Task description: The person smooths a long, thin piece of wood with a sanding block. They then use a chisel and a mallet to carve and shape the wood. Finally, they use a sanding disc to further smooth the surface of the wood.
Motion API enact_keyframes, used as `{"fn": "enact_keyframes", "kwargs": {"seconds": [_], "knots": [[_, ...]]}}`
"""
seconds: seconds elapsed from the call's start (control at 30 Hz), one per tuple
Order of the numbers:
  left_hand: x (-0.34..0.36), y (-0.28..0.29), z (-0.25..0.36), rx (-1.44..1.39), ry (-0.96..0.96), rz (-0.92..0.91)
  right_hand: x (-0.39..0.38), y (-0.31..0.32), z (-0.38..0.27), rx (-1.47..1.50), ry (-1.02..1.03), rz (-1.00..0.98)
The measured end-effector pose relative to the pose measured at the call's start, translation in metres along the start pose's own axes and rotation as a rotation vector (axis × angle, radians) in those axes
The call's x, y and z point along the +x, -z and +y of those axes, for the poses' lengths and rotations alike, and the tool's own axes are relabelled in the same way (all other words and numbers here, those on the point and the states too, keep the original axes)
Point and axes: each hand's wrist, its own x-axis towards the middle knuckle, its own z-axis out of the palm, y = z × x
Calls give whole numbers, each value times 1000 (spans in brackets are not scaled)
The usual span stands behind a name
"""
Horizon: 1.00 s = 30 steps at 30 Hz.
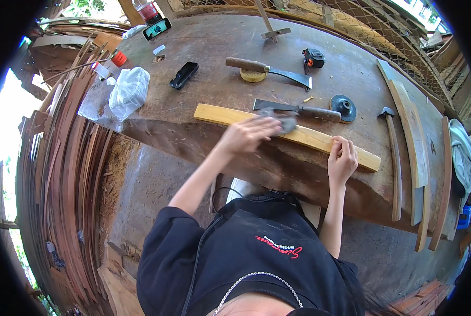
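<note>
A pale yellow wooden bar lies along the near edge of the workbench. My left hand presses a crumpled grey sheet onto the bar's upper face; motion blurs it, so cloth or sandpaper I cannot tell. Toward the bar's right end, my right hand grips it with bent fingers. Just beyond the bar lies a chisel with a dark flat blade and wooden handle. Beside that handle's end sits a black round disc.
On the workbench are a wooden-handled blade over a yellow round pad, a tape measure, a black case, a plastic bag, a phone and a hammer. Long planks lie at right.
</note>
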Motion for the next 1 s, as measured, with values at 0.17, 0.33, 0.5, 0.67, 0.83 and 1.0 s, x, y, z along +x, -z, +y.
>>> {"fn": "enact_keyframes", "kwargs": {"seconds": [0.17,0.33,0.5,0.67,0.83,1.0], "knots": [[-44,67,-39,178,286,26,0,0,-1,-5,-4,10],[-10,16,-4,184,157,60,0,-2,-2,-18,2,18],[43,-35,50,3,-32,10,1,-1,-1,-14,-2,-11],[8,-5,9,32,-2,24,2,1,-2,-2,14,14],[-48,60,-48,258,271,69,-1,0,-1,-11,-2,19],[-13,19,-8,189,92,23,0,-2,-3,-21,12,32]]}}
